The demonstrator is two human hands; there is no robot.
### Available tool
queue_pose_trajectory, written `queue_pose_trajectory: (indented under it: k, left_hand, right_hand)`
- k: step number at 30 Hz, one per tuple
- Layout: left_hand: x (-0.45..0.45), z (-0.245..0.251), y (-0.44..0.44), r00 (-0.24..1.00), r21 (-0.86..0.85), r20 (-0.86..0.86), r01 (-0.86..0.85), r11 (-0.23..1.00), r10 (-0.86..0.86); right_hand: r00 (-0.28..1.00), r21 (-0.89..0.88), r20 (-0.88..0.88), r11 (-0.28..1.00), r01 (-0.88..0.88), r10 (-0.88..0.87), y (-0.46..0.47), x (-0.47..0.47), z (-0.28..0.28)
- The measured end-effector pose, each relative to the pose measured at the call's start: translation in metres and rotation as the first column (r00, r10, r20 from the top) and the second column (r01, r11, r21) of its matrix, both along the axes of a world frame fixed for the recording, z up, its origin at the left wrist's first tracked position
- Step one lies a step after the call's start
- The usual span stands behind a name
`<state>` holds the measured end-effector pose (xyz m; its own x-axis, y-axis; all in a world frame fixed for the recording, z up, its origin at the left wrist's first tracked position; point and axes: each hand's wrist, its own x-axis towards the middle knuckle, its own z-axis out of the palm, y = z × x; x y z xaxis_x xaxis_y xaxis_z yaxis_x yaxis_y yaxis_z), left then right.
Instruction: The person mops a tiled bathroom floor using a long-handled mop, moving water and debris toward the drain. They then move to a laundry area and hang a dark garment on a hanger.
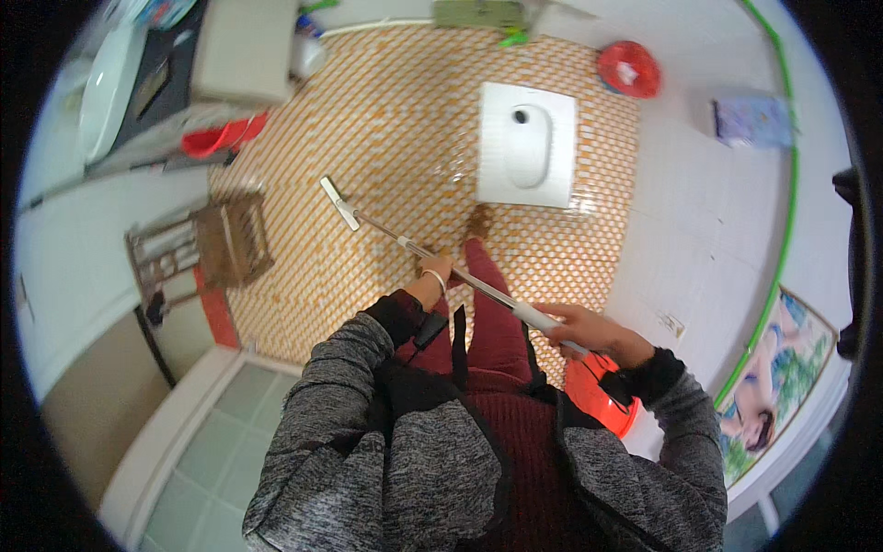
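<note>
A long-handled floor squeegee slants across the view in front of my legs. My left hand is closed around its metal pole about midway. At the upper end, my right hand holds the white grip, with some fingers partly extended. The white head lies at the floor, on the orange-and-white patterned tiles. Beyond my feet, to the right of the head, a white squat toilet is set in the floor.
A wooden chair stands at the left, below a red basin and a washbasin. A red waste bin sits in the far right corner. Close to my right leg is an orange-red bucket. A green hose runs along the right wall.
</note>
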<state>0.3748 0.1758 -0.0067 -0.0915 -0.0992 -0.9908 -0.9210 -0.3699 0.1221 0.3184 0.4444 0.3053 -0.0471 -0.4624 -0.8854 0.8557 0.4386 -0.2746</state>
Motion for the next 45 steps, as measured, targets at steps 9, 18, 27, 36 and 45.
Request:
queue_pose_trajectory:
  k: [9,18,27,36,45]
  left_hand:
    - [0.073,-0.001,-0.144,0.975,-0.015,0.218,0.049,0.999,-0.045]
    - [-0.008,0.029,0.123,0.960,0.413,-0.075,0.275,0.868,-0.268]
    - [-0.044,0.093,0.294,0.816,0.705,-0.221,0.511,0.491,-0.534]
    - [-0.094,0.114,0.198,0.874,0.172,-0.354,0.410,0.896,-0.332]
    - [-0.249,0.030,0.005,0.846,-0.309,-0.227,0.407,0.860,-0.482]
  right_hand:
    - [0.991,-0.171,-0.078,0.978,-0.123,0.111,-0.140,0.032,-0.094]
    - [0.992,0.335,0.023,0.936,0.106,-0.121,0.063,0.018,0.059]
    - [0.775,0.539,-0.061,0.633,0.556,-0.629,0.126,0.083,0.148]
    - [0.878,0.215,-0.086,0.851,0.478,-0.471,0.115,0.046,0.096]
    - [0.733,-0.197,0.092,0.709,0.677,-0.674,-0.044,-0.087,-0.086]
